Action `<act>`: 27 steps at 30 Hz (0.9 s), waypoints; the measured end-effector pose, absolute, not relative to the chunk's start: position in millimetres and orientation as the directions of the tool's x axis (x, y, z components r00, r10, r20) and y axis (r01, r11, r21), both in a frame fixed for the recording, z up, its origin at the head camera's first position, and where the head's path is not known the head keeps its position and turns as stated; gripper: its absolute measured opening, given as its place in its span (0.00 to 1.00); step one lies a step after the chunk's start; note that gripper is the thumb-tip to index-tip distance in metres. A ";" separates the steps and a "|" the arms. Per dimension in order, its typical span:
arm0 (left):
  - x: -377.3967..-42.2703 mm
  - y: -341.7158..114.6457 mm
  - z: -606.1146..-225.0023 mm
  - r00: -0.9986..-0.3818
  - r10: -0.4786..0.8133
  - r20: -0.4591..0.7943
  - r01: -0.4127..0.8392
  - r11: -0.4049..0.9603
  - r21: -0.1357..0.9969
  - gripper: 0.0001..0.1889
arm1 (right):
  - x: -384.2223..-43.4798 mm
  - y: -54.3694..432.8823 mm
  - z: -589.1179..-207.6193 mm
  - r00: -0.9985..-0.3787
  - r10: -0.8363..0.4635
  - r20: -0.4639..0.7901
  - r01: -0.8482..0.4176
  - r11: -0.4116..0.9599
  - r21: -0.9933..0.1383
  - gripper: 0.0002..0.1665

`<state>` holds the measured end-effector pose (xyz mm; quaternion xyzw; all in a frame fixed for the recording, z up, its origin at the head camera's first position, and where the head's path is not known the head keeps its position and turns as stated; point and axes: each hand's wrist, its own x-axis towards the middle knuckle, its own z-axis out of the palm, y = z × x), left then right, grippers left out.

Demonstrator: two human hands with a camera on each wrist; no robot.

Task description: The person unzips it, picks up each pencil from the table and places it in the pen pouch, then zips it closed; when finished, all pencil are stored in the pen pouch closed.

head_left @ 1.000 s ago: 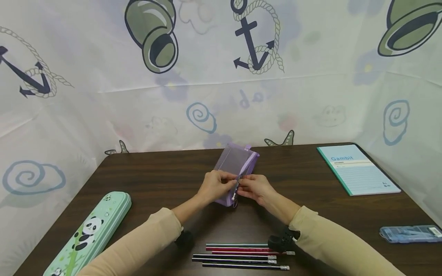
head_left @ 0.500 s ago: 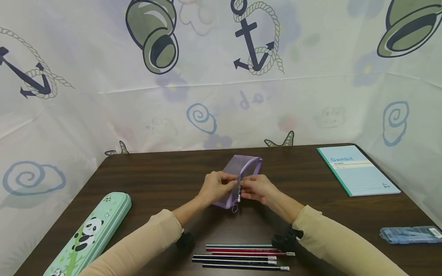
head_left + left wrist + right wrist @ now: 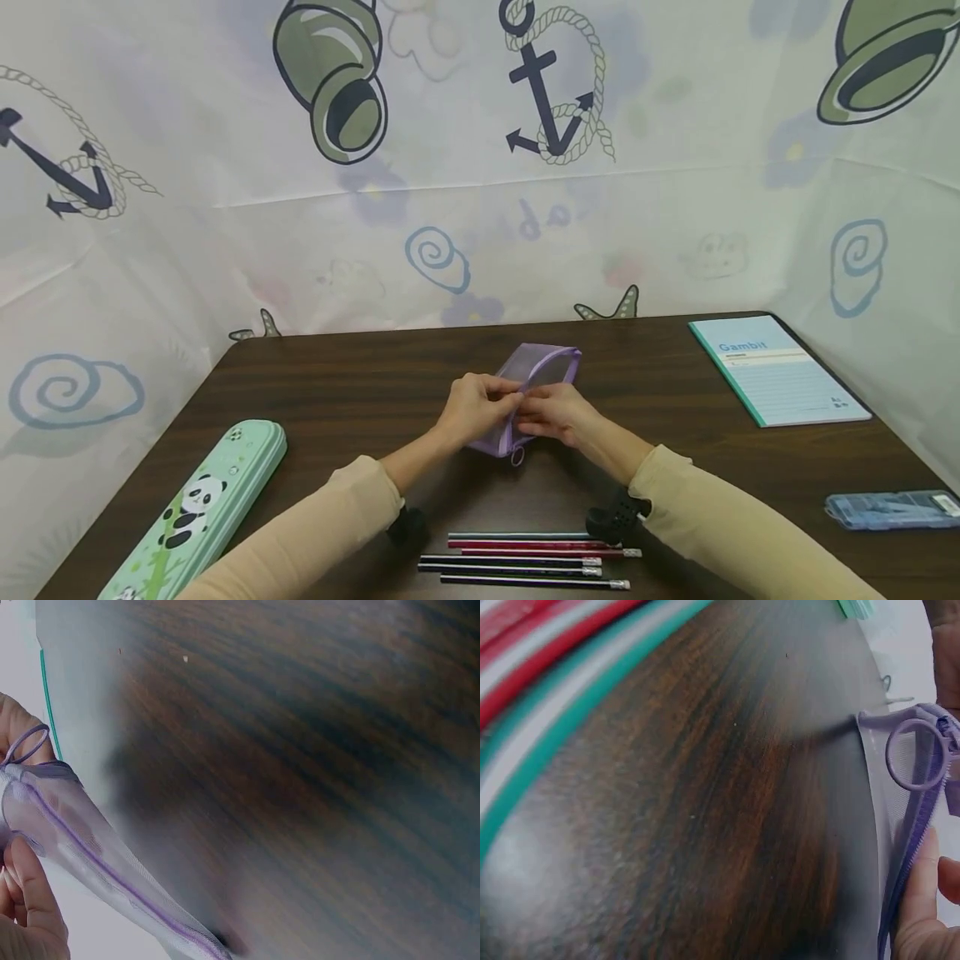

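Note:
A purple mesh zip pouch point(image 3: 551, 362) lies slanted at the middle of the table, its zip side toward the right hand. The left hand point(image 3: 474, 408) pinches the pouch's edge from the left. From the other side, the right hand point(image 3: 561, 413) pinches the zip edge, its fingertips meeting the left hand's. A purple ring point(image 3: 916, 754) hangs at the pouch's near end. The left wrist view shows the sheer mesh point(image 3: 82, 817) stretched between the hands. What is inside the pouch is hidden by fingers and fabric.
Several pencils point(image 3: 517, 560) lie in a row near the front edge. A green panda pencil case point(image 3: 197, 508) is at the left. A Gambit notebook point(image 3: 780, 371) lies at the back right, a blue clear plastic case point(image 3: 888, 510) at the right edge.
A dark pencil with a white end, seen earlier between the hands at the pouch's zip, is no longer visible. The pouch's far end has dropped lower and shifted right.

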<state>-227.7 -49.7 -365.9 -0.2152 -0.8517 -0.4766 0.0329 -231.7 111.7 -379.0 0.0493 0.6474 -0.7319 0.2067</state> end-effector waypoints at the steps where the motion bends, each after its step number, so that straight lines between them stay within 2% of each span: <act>1: -228.1 -49.6 -365.7 -0.907 0.330 0.261 0.395 0.458 0.796 0.10 | -231.0 114.2 -378.2 -0.906 -0.253 -0.340 0.370 -0.082 -0.925 0.25; 4: -230.1 -50.5 -365.5 -0.917 0.307 0.255 0.379 0.470 0.797 0.10 | -227.2 125.2 -375.6 -0.890 -0.314 -0.330 0.381 -0.116 -0.917 0.24; 7: -232.8 -52.4 -365.5 -0.926 0.280 0.254 0.364 0.474 0.802 0.09 | -221.3 140.9 -375.1 -0.840 -0.436 -0.323 0.400 -0.096 -0.911 0.19; 9: -234.6 -53.8 -365.5 -0.929 0.263 0.261 0.360 0.478 0.801 0.09 | -216.4 152.1 -377.2 -0.771 -0.552 -0.319 0.403 -0.035 -0.915 0.14; 12: -235.9 -56.3 -364.9 -0.935 0.246 0.257 0.348 0.484 0.803 0.09 | -207.5 165.3 -383.0 -0.627 -0.717 -0.305 0.367 0.074 -0.927 0.11; 14: -236.0 -57.2 -364.7 -0.935 0.246 0.256 0.348 0.485 0.802 0.09 | -200.9 169.8 -387.3 -0.545 -0.784 -0.296 0.322 0.130 -0.938 0.12; 16: -235.9 -57.7 -365.2 -0.934 0.253 0.253 0.348 0.485 0.802 0.09 | -194.9 171.3 -390.5 -0.497 -0.817 -0.293 0.284 0.166 -0.944 0.15; 21: -235.2 -57.0 -367.3 -0.929 0.266 0.258 0.359 0.478 0.802 0.09 | -185.3 170.2 -392.9 -0.466 -0.845 -0.264 0.165 0.210 -0.964 0.17; 27: -234.4 -57.0 -369.8 -0.925 0.276 0.262 0.369 0.478 0.797 0.08 | -179.2 166.7 -395.9 -0.445 -0.883 -0.148 -0.066 0.197 -0.978 0.15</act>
